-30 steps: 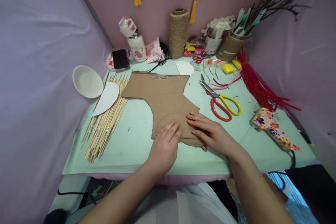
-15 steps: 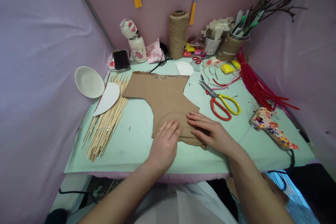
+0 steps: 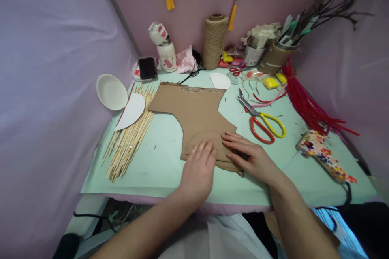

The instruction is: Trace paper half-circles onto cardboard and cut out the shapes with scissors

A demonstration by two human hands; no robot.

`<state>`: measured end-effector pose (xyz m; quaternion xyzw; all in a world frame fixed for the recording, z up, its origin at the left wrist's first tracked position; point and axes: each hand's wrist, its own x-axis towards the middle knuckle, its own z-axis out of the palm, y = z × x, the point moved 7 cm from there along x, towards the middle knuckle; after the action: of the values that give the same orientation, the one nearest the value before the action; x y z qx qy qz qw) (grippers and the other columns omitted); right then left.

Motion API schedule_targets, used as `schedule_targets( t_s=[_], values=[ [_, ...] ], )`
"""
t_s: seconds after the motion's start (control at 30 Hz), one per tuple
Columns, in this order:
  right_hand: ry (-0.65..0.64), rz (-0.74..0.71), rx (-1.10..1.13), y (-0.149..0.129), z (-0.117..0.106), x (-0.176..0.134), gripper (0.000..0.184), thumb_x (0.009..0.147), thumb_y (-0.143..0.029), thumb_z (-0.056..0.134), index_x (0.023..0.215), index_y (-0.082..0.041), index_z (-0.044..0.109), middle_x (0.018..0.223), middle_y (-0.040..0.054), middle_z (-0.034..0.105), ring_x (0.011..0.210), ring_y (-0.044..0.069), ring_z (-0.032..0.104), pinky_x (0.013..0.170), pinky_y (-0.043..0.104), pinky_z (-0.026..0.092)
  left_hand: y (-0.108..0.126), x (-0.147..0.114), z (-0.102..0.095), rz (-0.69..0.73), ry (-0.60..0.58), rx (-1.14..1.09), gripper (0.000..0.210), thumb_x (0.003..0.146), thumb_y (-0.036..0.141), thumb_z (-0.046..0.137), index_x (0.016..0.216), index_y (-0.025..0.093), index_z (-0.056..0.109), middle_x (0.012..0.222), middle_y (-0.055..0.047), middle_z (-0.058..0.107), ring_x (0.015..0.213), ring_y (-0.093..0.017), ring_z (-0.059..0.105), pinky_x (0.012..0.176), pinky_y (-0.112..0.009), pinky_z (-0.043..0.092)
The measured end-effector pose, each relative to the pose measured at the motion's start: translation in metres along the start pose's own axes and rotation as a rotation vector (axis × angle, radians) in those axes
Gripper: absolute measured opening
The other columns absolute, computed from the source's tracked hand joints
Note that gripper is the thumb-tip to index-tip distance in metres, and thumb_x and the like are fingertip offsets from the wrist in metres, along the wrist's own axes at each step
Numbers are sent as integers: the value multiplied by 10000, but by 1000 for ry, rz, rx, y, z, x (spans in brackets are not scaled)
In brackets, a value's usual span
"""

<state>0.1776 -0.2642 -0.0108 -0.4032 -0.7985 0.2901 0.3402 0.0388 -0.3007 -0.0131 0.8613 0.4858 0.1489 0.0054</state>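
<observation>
A piece of brown cardboard [image 3: 197, 107] with an irregular cut outline lies flat on the table in front of me. Near its lower edge a faint curved outline shows, and another brown layer peeks out beneath that edge. My left hand [image 3: 199, 166] rests palm down there, fingers stretched over the cardboard and covering part of the curve. On the lower right part lies my right hand [image 3: 251, 156], its fingers extended and slightly apart, thumb toward the edge. Neither hand visibly grips anything. Scissors [image 3: 257, 115] with one red and one yellow handle lie open to the right.
Left of the cardboard are bamboo sticks [image 3: 130, 141], a white half disc [image 3: 132, 110] and a white bowl [image 3: 112, 92]. A twine spool [image 3: 215, 42] and bottle [image 3: 167, 56] stand behind. Red pipe cleaners [image 3: 310, 99] and a flowered glue gun [image 3: 326, 156] lie right.
The whole view has shifted slightly, so things appear farther right. Both hands stay on the lower part of the cardboard with little visible movement.
</observation>
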Motion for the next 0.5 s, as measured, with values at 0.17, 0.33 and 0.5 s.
schedule_targets(
  t_s=[0.17,0.33,0.5],
  values=[
    [-13,-9,-10,2,2,0,382,866,-184,572,1240,-256,595,1308,73,576,1266,248,476,1077,511,369,19,1,6,-101,-72,83,458,878,256,429,1292,66,480,1405,-203,439,1359,-361,288,1085,-527,289],
    [-27,-9,-9,3,3,0,385,871,-187,562,1249,-259,589,1313,74,572,1273,250,469,1082,513,359,21,1,3,-101,-122,38,616,905,476,354,1405,117,349,1452,-209,363,1381,-367,230,1079,-541,265],
    [-18,-5,-7,1,2,0,371,870,-202,569,1235,-255,602,1301,83,582,1267,253,476,1073,515,367,15,3,-1,-117,-151,7,734,845,653,319,1377,155,404,1470,-182,350,1363,-341,275,1066,-519,291]
  ],
)
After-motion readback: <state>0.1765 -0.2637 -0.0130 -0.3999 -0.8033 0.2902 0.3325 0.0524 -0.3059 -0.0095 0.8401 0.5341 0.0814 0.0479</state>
